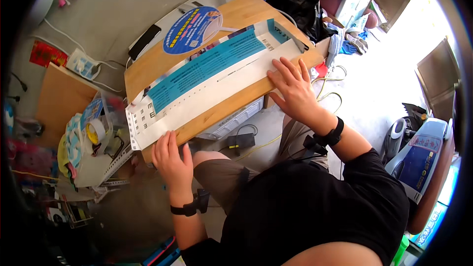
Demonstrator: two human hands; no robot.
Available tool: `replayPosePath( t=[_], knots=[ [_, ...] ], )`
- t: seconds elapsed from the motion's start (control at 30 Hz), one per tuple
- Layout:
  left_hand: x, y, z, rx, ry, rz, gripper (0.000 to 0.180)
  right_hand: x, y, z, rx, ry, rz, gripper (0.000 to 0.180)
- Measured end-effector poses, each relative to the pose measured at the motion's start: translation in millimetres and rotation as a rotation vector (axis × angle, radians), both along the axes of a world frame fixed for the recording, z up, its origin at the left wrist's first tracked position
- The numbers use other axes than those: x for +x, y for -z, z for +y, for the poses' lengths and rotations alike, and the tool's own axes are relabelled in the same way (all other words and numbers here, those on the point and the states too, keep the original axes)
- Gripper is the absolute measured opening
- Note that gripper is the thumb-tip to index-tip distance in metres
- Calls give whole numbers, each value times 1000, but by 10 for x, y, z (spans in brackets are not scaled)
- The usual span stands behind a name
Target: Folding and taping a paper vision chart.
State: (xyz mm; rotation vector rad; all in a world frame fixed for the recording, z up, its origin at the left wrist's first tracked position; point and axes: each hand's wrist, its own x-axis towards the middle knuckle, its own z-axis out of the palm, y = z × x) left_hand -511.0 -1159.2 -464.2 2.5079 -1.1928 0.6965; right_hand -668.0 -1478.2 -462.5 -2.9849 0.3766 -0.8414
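A long sheet of printed paper (pixel 197 93), teal and white with an eye-chart pattern at its left end, lies slantwise across a wooden tabletop (pixel 143 71). Creases run along its length, and its far right end stands up. My left hand (pixel 172 162) rests at the near left edge of the sheet, fingers stretched out. On the right end, my right hand (pixel 295 88) lies with fingers spread over the near border. Neither hand grips anything.
Beyond the sheet lie a round blue fan (pixel 192 29) and a black phone (pixel 145 39). A tape roll (pixel 95 131) sits among clutter at left. A black bag (pixel 300 12) stands behind the table. Cables and a black adapter (pixel 241 141) are on the floor.
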Motion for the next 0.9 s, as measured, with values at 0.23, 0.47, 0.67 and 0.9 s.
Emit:
replayPosePath(
  t=[0.23,0.47,0.67,0.9],
  knots=[
    [7,-9,-9,10,-6,-7,42,-26,7,35,28,115,-44,47],
    [3,-9,-7,-6,-4,5,43,-40,9,38,19,139,-52,49],
    [1,-2,3,8,-8,-5,42,-59,18,45,12,154,-33,52],
    [-1,12,-46,-4,3,-6,43,-77,39,17,23,164,-20,54]
  ],
)
